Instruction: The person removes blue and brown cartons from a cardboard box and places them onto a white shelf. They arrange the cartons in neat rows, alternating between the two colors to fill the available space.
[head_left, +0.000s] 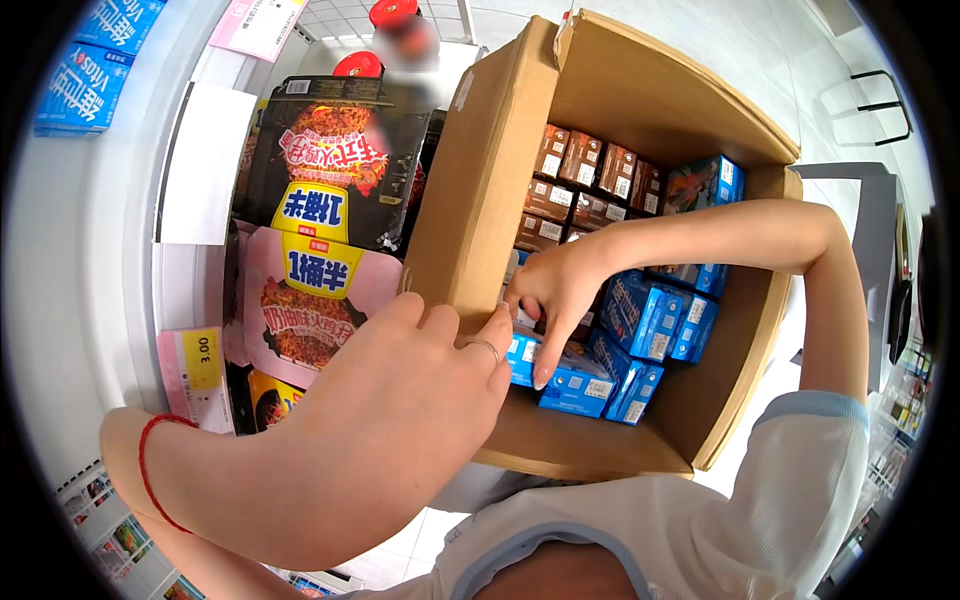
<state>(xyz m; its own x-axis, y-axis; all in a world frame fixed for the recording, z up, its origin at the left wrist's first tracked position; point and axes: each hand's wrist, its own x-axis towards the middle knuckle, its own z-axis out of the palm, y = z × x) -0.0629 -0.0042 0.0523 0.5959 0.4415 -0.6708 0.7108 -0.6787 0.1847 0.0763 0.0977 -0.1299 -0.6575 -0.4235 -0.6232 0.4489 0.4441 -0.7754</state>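
Observation:
A cardboard box (480, 187) with its top open stands before me, holding blue Vitasoy drink cartons (637, 315) and brown drink cartons (581, 161). My left hand (420, 382) is curled over the box's left edge, its fingertips close to my right hand. My right hand (562, 277) reaches in from the right, over the cartons at the near left corner. Its thumb touches the blue packs there, beside a small blue carton (523, 360). The other fingers are bent, and what lies under them is partly hidden.
Left of the box, a shelf holds a black instant noodle pack (322, 157) and a pink one (315, 292). Price tags (199, 375) line the shelf edge. More blue cartons (82, 90) stand at upper left. A grey object (862, 202) stands right of the box.

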